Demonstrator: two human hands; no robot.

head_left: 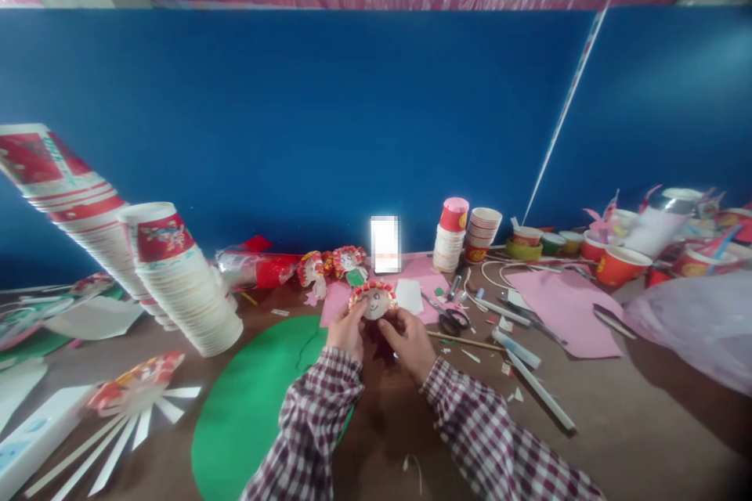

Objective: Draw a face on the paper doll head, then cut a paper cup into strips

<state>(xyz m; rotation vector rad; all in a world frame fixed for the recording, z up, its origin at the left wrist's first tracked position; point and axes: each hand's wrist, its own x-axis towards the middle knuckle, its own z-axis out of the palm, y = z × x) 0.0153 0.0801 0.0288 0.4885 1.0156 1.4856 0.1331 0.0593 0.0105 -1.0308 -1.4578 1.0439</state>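
Between my two hands is a small round paper face [379, 303] with drawn features and a red, white and orange frilled rim. The fingers of my left hand [348, 326] close on its left edge. My right hand [411, 337] grips the lower right edge with the thumb in front. Below and to the left lies a large green paper circle [247, 415] with a dark line on it. Just right of my hands are black-handled scissors [453, 321] and a white paper piece [410, 297]. Similar frilled paper faces [348, 262] stand behind.
Tall stacks of paper cups [182, 282] lean at the left, near a cut-open cup with splayed strips [138, 399]. Shorter cup stacks [451, 235] stand at the back. Pink paper [569, 313], glue sticks [540, 391], scraps and a plastic bag [699, 321] lie right.
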